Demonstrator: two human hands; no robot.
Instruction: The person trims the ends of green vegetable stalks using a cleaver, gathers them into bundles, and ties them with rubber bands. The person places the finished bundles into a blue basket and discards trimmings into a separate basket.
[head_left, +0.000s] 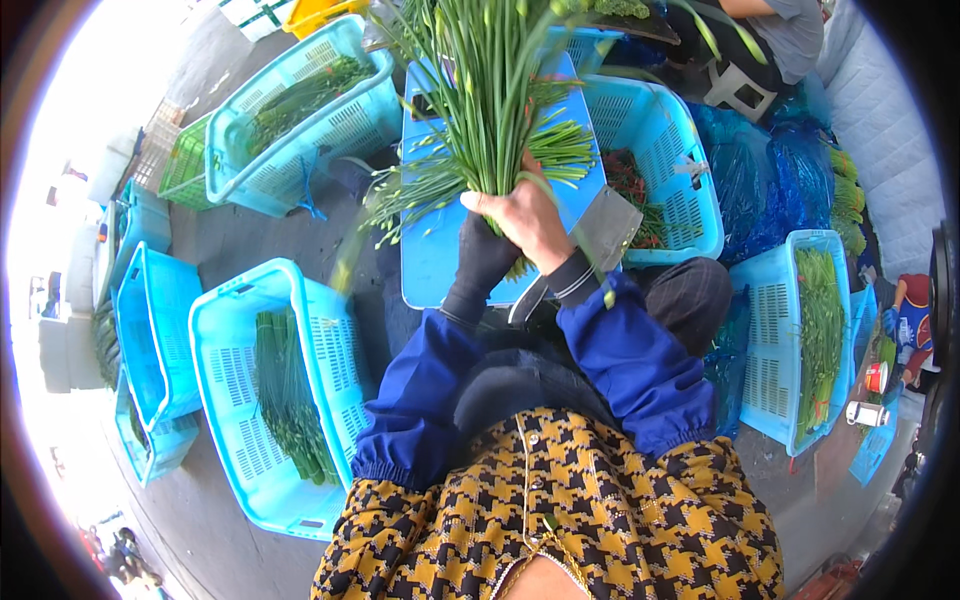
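A thick upright bunch of flowering chives (480, 112) rises from between my hands, its budded tips fanning out at the top of the view. My left hand (484, 255), in a black glove, grips the bunch near the stem ends. Bare, my right hand (529, 217) wraps around it just above, thumb across the stems. Beneath them is a small blue table (427, 270). On it lie loose chive stems with buds (420, 187) at the left and cut green stems (562, 154) at the right. A metal plate (607, 221) juts from the table's right edge.
Blue plastic crates stand around me: one (225, 405) at left holds chives, another (300, 127) greens, one (697, 195) red ties and scraps, and one (765, 360) bundled chives. Blue plastic sheeting (742, 172) lies at right. A seated person (795, 37) is at upper right, another person (911, 330) at far right.
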